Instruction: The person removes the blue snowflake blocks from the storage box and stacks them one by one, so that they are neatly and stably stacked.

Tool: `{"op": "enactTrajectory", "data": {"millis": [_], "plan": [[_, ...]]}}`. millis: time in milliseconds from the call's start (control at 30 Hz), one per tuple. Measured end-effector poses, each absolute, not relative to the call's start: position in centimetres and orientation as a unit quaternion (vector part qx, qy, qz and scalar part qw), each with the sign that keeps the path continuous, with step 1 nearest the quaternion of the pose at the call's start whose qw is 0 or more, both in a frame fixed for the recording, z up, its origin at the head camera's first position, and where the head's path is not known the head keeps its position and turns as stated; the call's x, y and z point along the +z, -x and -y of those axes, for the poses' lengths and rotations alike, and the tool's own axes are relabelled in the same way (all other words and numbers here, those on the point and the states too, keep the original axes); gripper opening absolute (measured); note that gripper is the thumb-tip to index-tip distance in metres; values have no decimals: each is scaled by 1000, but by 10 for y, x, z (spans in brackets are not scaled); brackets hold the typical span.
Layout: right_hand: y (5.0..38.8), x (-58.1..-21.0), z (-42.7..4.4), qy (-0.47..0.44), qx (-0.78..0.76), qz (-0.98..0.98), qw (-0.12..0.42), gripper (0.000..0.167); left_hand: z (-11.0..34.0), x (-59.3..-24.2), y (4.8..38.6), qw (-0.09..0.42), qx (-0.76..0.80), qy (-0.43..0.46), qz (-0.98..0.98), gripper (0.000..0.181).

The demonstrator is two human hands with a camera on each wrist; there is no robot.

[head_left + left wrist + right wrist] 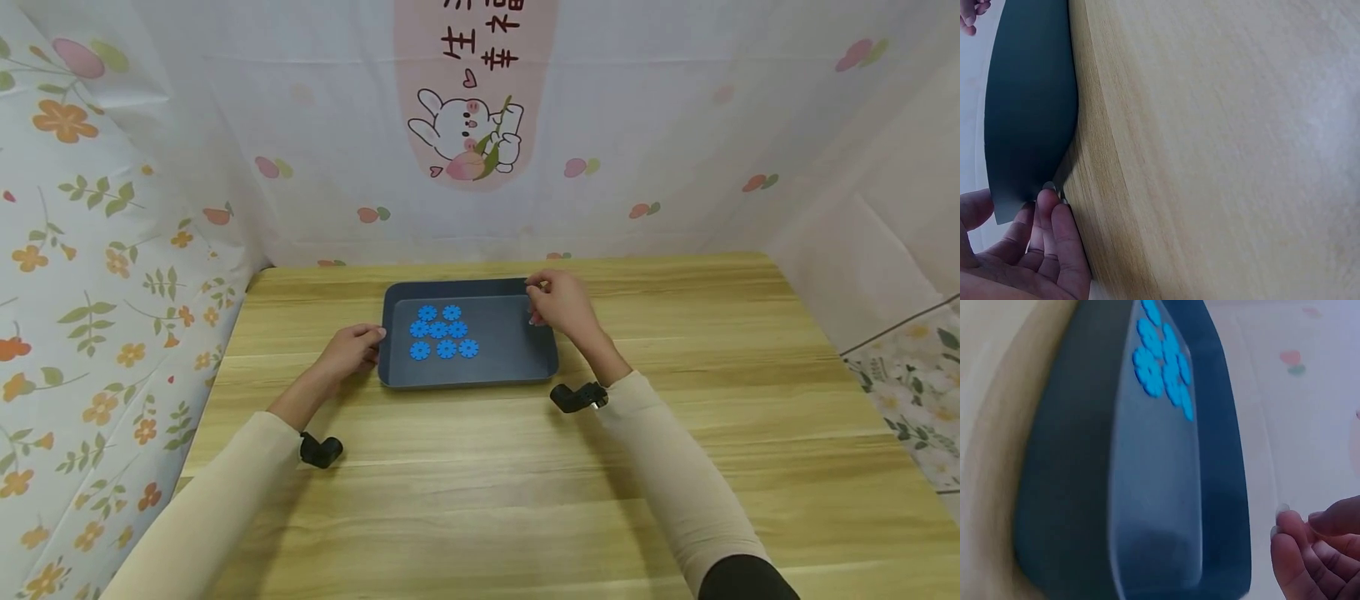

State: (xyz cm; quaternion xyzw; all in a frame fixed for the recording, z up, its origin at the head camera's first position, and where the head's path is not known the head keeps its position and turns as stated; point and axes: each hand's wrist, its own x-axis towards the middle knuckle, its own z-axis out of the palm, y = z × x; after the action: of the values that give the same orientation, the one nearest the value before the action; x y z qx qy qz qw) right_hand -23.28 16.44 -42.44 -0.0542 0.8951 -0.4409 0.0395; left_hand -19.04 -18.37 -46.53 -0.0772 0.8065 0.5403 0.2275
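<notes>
The blue tray (513,346) sits near the far edge of the desk (480,492), between the 2 hands, with 8 blue notched discs (438,330) lying in its left half. The right half of its floor carries none. As far as the pictures show, a tray with its discs already in it is on the desk and the left hand has hold of it; how much is left to do, I can't judge from this moment, since the right hand shows no visible hold on anything.

The tray's long axis runs left to right, roughly along the desk's far edge, and its open side faces up. The discs lie flat in 3 rough rows of 2, 3 and 3; being round, they have no long axis.

The left hand (348,350) grips the tray's left end, its thumb and curled fingers closed about the wall. The right hand (562,302) hangs over the far right corner, fingers curled in with the thumb against a finger, nothing visible between them. In the right wrist view its fingertips look apart from the rim.
</notes>
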Motion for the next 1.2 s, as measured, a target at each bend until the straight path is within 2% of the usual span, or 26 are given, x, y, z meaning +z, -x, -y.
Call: {"op": "enactTrajectory", "data": {"millis": [233, 500, 633, 933, 1200], "plan": [[225, -429, -147, 105, -385, -915, 57, 27, 184, -465, 191, 228, 541, 78, -805, 48], [216, -439, -130, 147, -349, -919, 109, 30, 181, -454, 188, 238, 551, 77, -796, 49], [213, -446, -123, 161, -346, -915, 133, 28, 184, -464, 191, 231, 544, 74, -803, 48], [218, -463, -112, 114, -456, -856, 214, 22, 185, -465, 191, 228, 542, 77, -805, 47], [221, -473, -108, 59, -526, -808, 257, 24, 185, -465, 191, 229, 546, 75, -803, 47]]}}
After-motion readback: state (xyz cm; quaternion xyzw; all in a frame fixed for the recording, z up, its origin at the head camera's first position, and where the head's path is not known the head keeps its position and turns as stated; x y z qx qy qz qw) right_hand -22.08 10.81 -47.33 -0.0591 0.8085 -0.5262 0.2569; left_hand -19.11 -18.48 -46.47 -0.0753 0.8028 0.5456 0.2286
